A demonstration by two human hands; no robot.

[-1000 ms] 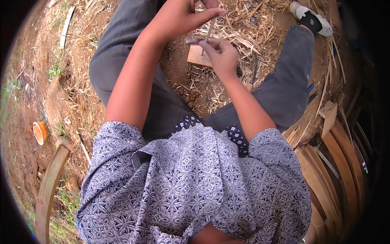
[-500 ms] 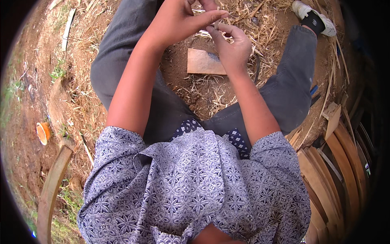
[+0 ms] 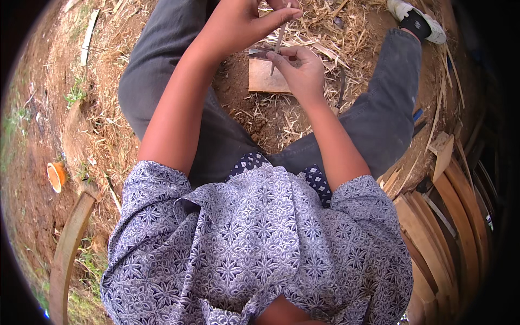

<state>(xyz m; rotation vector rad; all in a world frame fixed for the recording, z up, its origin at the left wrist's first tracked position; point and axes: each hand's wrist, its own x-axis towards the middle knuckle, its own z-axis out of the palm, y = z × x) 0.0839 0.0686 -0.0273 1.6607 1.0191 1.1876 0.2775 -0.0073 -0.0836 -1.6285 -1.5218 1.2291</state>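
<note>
Between my spread legs, my left hand (image 3: 238, 26) is closed with thumb and fingers pinching the upper end of a thin wooden stick (image 3: 280, 36). The stick slants down to my right hand (image 3: 303, 75), whose thumb and fingers are closed beside it. A short grey blade (image 3: 259, 53) juts out leftward from the right fingers, crossing close to the stick; it looks like a small knife with its handle hidden in the hand. Below both hands a flat piece of pale wood (image 3: 264, 77) lies on the soil, partly covered by the right hand.
Thin wood shavings (image 3: 352, 49) litter the ground around the hands. Curved wooden planks (image 3: 433, 238) are stacked at the right. On the left lie an orange cup-like container (image 3: 56, 176) and a wooden post (image 3: 70, 246). A dark curved strip (image 3: 341, 89) lies beside my right hand.
My right hand has moved down and slightly left, away from the left fingers. More of the stick shows between the hands, and the blade has come into sight.
</note>
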